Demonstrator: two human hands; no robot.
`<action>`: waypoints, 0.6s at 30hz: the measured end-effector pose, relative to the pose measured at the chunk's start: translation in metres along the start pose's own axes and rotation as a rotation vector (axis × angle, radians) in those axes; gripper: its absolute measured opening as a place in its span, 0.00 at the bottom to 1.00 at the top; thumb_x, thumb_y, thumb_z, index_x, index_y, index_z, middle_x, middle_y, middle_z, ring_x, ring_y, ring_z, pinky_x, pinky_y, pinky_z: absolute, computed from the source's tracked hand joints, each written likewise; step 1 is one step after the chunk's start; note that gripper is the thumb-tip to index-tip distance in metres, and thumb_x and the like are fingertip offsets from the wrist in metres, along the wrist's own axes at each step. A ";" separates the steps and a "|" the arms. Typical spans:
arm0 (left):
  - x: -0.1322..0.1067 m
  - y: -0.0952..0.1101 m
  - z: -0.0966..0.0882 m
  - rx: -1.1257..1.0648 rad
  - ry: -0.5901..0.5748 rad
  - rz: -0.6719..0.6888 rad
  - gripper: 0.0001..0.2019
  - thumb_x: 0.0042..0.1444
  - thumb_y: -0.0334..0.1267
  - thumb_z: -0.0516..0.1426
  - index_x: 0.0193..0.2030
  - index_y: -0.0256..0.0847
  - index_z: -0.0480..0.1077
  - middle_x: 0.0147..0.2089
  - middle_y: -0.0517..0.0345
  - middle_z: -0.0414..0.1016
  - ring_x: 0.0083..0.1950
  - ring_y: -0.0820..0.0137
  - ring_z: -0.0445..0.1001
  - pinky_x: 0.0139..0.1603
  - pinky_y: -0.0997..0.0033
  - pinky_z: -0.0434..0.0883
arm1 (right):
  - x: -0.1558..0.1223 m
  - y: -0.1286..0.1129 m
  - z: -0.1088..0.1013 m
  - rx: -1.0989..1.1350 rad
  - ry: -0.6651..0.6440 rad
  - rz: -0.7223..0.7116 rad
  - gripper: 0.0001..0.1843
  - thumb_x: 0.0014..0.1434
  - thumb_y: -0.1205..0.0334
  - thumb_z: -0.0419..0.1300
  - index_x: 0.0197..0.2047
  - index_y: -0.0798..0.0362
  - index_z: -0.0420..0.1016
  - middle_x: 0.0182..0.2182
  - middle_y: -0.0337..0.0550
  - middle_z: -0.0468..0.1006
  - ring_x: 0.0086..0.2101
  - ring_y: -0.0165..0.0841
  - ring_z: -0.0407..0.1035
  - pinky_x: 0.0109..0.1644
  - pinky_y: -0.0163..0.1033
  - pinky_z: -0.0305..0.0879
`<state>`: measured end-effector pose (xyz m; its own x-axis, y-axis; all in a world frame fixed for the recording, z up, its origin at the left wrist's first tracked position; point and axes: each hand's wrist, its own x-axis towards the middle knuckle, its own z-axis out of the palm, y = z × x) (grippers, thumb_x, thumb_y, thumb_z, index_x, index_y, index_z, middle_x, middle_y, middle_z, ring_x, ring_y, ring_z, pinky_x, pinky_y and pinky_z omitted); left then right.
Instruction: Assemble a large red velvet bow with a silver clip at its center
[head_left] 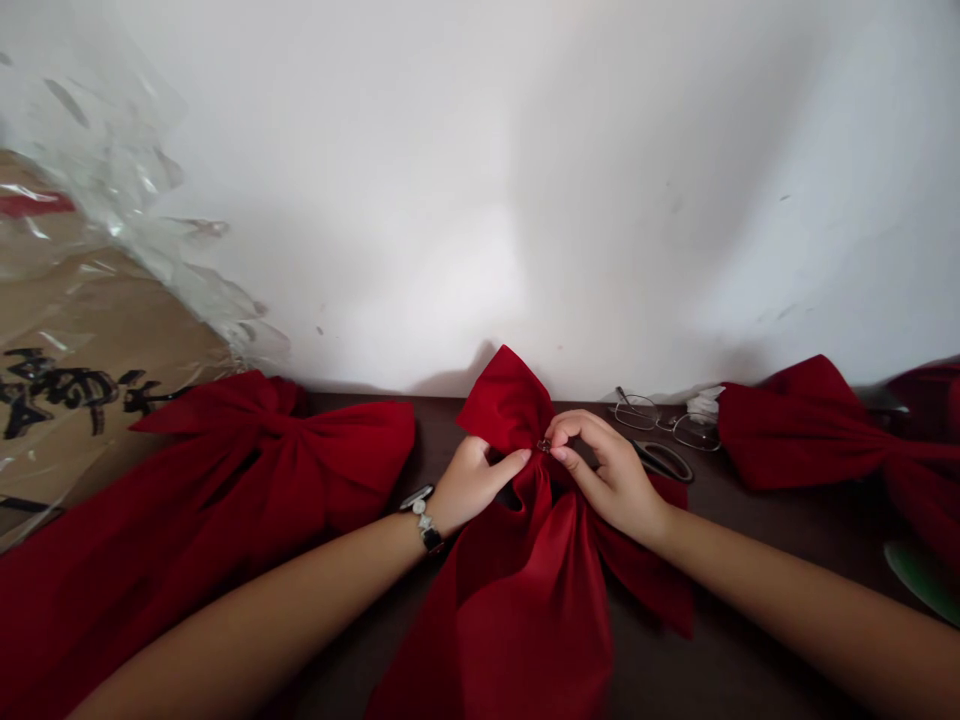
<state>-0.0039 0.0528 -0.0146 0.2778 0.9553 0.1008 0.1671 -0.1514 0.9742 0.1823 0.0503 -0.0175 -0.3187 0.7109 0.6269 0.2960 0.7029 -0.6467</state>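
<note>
- Left hand (472,485): fingers (510,463) pinch the gathered centre of a red velvet bow (525,620), which lies on the dark brown counter (720,630)
- Right hand (607,470): fingertips (559,452) grip the same centre, at a small metal piece (543,445)
- Silver-and-black wristwatch (424,520) on the left wrist
- Black-handled scissors (664,460) just beside the right hand, wire-rimmed glasses (637,412) behind them
- Another red bow (247,460) to the left, a third (810,430) to the right
- Cardboard (82,340) with black characters under clear plastic sheeting (112,170), left, against a white wall (480,180)
</note>
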 end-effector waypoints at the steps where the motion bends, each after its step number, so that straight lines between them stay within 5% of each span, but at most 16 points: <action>1: 0.000 0.000 0.000 -0.008 0.001 -0.010 0.09 0.54 0.41 0.58 0.34 0.35 0.71 0.34 0.55 0.76 0.37 0.68 0.73 0.40 0.73 0.68 | 0.001 -0.001 -0.001 0.027 -0.004 0.011 0.04 0.63 0.67 0.53 0.35 0.51 0.65 0.37 0.44 0.72 0.40 0.34 0.68 0.45 0.39 0.64; 11: 0.000 0.004 0.000 -0.114 0.053 -0.052 0.10 0.51 0.37 0.58 0.41 0.36 0.71 0.42 0.53 0.77 0.45 0.65 0.74 0.48 0.70 0.69 | 0.020 -0.034 -0.024 0.436 0.123 0.163 0.04 0.65 0.63 0.52 0.37 0.50 0.62 0.32 0.40 0.74 0.35 0.31 0.71 0.44 0.38 0.67; 18: -0.001 0.004 0.000 -0.125 0.094 -0.100 0.09 0.49 0.38 0.59 0.34 0.35 0.70 0.35 0.55 0.77 0.37 0.67 0.74 0.41 0.71 0.69 | 0.016 -0.035 -0.021 0.372 0.070 0.180 0.04 0.65 0.62 0.53 0.36 0.50 0.64 0.26 0.35 0.66 0.26 0.26 0.63 0.32 0.32 0.62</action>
<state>-0.0035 0.0516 -0.0107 0.1754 0.9844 0.0145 0.0692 -0.0270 0.9972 0.1860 0.0377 0.0238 -0.2262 0.8306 0.5089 -0.0077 0.5209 -0.8536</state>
